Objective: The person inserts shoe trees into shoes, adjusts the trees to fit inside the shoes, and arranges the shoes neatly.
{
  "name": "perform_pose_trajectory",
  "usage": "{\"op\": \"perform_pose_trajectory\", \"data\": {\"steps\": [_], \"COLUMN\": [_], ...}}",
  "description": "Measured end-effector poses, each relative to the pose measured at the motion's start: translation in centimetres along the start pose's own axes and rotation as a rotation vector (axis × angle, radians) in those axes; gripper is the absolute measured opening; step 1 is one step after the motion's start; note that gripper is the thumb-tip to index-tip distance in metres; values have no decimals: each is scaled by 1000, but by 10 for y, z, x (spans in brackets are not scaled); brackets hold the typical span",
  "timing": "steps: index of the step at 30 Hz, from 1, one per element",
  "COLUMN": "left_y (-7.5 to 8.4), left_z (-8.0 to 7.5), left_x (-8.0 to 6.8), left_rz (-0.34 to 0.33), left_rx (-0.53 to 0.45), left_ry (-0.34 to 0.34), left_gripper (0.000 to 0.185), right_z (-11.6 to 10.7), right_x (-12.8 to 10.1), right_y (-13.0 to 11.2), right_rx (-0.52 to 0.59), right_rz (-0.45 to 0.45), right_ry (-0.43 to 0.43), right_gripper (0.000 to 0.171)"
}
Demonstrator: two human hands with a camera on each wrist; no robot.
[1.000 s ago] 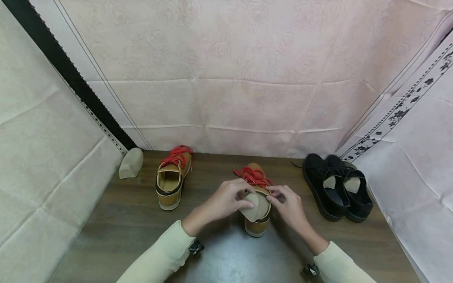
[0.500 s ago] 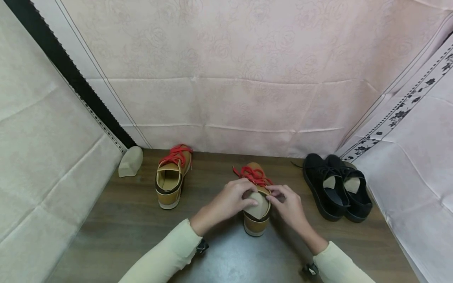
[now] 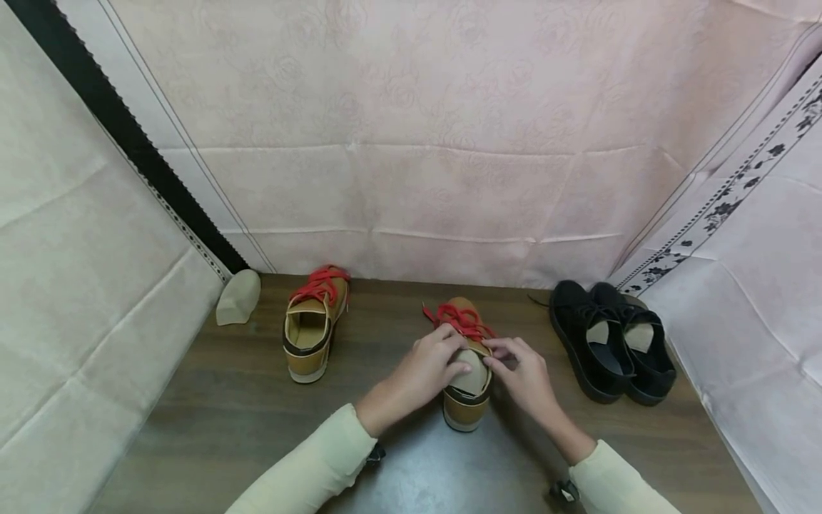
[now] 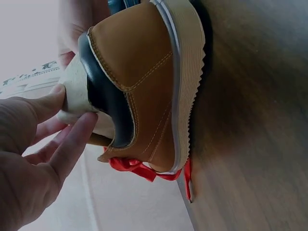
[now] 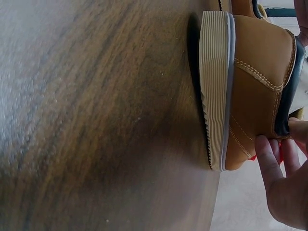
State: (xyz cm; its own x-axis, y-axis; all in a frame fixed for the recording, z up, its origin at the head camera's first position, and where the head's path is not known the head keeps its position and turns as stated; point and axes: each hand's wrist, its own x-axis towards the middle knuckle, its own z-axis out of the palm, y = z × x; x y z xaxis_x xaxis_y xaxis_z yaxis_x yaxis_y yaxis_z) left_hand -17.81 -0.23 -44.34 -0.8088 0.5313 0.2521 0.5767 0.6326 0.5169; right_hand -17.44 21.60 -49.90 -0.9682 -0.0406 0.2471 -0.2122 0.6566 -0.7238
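Tan leather platform shoe with red laces (image 3: 467, 371) is sitting upright on the dark wooden tabletop (image 3: 225, 400), heel toward the person, and everything else is being placed from it. Behind that shoe, pale pink rose-patterned cloth (image 3: 411, 128) is hanging as a backdrop. To its right, well apart, a pair of black suede lace-up shoes (image 3: 610, 346) is standing side by side, each one showing a beige insert inside. To its left, also well apart, the matching second tan shoe with red laces (image 3: 311, 325) is standing with its opening empty. Further left of that, at the table's edge, a spare beige heel-shaped insole pad (image 3: 237, 296) is lying on its own.

Now the hands: the left hand (image 3: 427, 371) is curling over the centre shoe's left rim, thumb and fingers pinching a beige foam insole pad (image 3: 469, 378) that is sitting in the shoe's opening. The right hand (image 3: 523, 375) is coming in from the other side, fingertips (image 5: 269, 159) curled onto the shoe's collar and side wall, gripping it. Both cream sleeves (image 3: 308, 467) are reaching in from the near edge.
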Motion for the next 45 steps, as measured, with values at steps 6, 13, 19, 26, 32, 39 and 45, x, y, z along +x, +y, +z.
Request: {"op": "perform_pose_trajectory", "data": {"steps": [6,13,19,26,32,39,45], "left_y": [1,2,2,2,-1,-6,-9], "left_z": [9,11,8,14,19,14,6], "left_x": [0,1,0,-1,-2,-3,5], "left_rz": [8,42,19,-8,34,150,150], "left_rx": [20,39,22,13,43,182,243], "left_ry": [24,51,17,-2,33,99,98], "left_gripper": [26,24,30,31,40,46,49], "right_z": [0,0,0,1,2,3,3], "right_x": [-1,0,0,0,0,-1,-1], "right_y": [1,2,3,4,6,5,5], "right_rx": [-6,-9,-20,-20,-11,-3,-2], "right_rz": [6,-9,-35,-69,-116,-98,-79], "right_ry": [-8,3,17,38,66,59,50], "right_gripper": [25,25,25,23,25,24,24]}}
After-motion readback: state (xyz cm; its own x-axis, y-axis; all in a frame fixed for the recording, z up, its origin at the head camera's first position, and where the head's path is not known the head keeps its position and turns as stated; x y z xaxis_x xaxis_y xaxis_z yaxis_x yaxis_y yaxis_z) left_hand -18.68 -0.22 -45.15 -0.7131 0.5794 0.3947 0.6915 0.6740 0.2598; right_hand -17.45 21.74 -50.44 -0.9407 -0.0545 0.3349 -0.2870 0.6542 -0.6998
